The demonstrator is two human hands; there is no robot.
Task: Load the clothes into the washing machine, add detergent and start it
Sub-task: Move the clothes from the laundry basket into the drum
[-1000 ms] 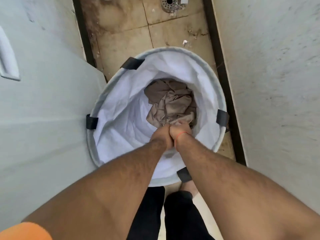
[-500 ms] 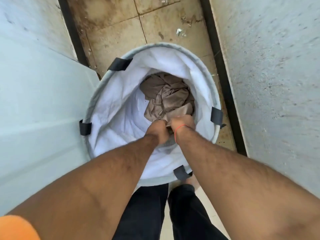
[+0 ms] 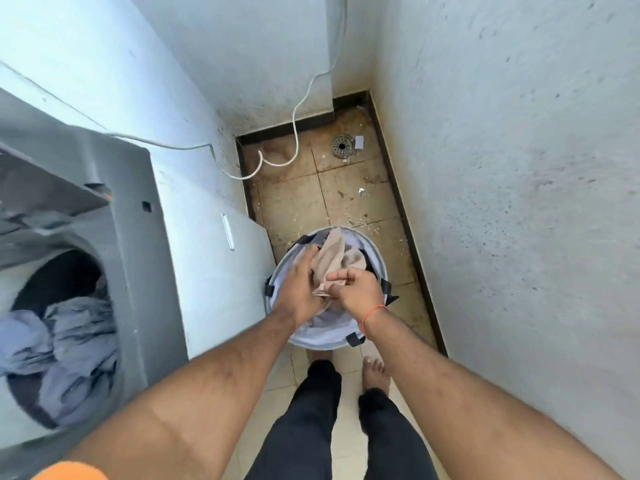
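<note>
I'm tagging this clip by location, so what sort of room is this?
Probably a small laundry or utility nook: a front-loading washing machine with clothes in its drum, a laundry basket on stained floor tiles, and a floor drain by the wall.

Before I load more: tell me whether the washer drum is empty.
Not empty: blue-grey clothes lie in the washing machine drum's open mouth.

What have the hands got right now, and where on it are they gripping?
Both hands hold the beige garment above the laundry basket. The left hand and right hand grip its bunched lower end; the rest stands up between them.
</note>
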